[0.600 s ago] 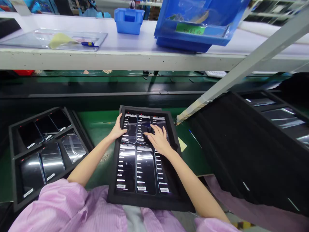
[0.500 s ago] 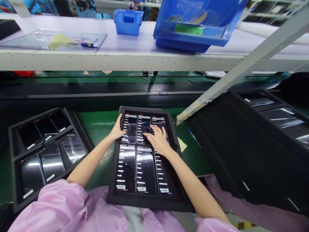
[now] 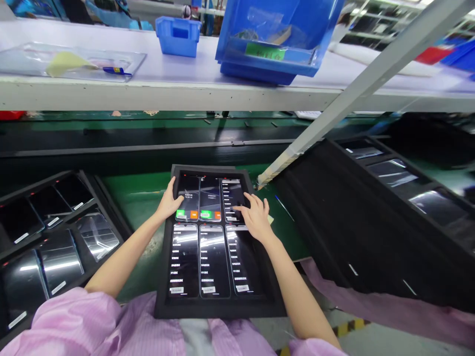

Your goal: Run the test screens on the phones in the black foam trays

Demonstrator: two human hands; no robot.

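"What's up on the white shelf (image 3: 166,97)?"
"A small blue bin (image 3: 178,44), a larger bin (image 3: 276,27) with a green label (image 3: 265,51), and a clear sheet (image 3: 32,55) under yellow paper (image 3: 67,63) and a blue pen (image 3: 116,71)"
"And the pale post (image 3: 345,105)?"
"Slants down toward the green tabletop (image 3: 137,183)"

Pink sleeves (image 3: 74,316) (striped); blue bin (image 3: 178,37).

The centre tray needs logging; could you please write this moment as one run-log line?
left hand: holds tray at left edge | right hand: finger at top-right phone | top-left phone, top-middle phone: green, orange buttons
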